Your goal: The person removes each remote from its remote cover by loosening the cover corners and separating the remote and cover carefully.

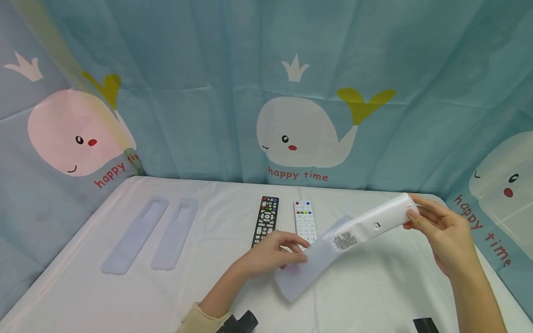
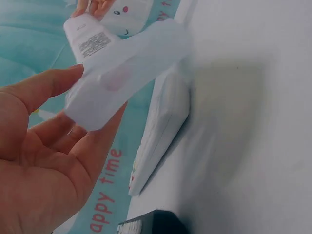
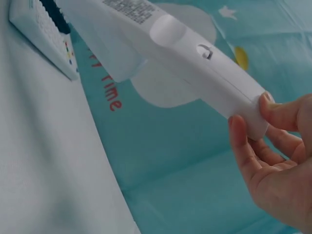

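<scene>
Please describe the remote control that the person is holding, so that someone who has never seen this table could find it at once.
On the white table, look right of the two remotes lying flat. There the right hand pinches one end of a long white plastic remote held in the air. Unlike its neighbours, it shows its printed label and sits half inside a translucent silicone sleeve, which the left hand grips.

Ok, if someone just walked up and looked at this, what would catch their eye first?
Probably the white remote held up above the table, its far end pinched by the right hand while the left hand holds the translucent silicone sleeve hanging off its near end. Next, the whale-print curtain behind, then the black remote and second white remote lying side by side mid-table.
</scene>
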`<state>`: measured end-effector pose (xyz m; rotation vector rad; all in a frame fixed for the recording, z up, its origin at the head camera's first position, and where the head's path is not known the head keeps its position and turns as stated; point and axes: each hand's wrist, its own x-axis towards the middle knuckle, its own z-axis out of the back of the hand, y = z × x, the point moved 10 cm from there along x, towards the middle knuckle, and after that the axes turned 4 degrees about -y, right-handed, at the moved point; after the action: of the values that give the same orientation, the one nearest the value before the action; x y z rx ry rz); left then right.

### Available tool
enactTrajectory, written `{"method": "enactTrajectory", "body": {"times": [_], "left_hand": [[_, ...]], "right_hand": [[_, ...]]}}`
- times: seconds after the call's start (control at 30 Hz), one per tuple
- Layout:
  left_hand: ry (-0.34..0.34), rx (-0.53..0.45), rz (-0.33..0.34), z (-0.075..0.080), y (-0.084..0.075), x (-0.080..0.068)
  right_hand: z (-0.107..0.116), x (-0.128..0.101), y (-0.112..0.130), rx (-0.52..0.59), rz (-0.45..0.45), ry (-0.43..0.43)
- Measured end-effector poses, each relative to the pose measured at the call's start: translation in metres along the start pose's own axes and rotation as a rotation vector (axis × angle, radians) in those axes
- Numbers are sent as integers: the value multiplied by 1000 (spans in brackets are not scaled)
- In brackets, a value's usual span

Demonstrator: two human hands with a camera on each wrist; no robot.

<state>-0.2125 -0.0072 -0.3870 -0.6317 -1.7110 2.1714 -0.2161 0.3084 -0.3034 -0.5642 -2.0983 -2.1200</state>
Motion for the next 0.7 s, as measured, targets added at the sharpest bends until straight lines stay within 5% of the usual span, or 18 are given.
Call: {"method": "enactTrajectory", "body": {"times": [0.3,0.7], "left_hand": [[39,-17,4,-18,-2,-2],[18,-1,-38,-17,-3,-3]], "right_hand": [[-12,-3,5,28,26,82],[-12,-4,4,-16,9,126]]}}
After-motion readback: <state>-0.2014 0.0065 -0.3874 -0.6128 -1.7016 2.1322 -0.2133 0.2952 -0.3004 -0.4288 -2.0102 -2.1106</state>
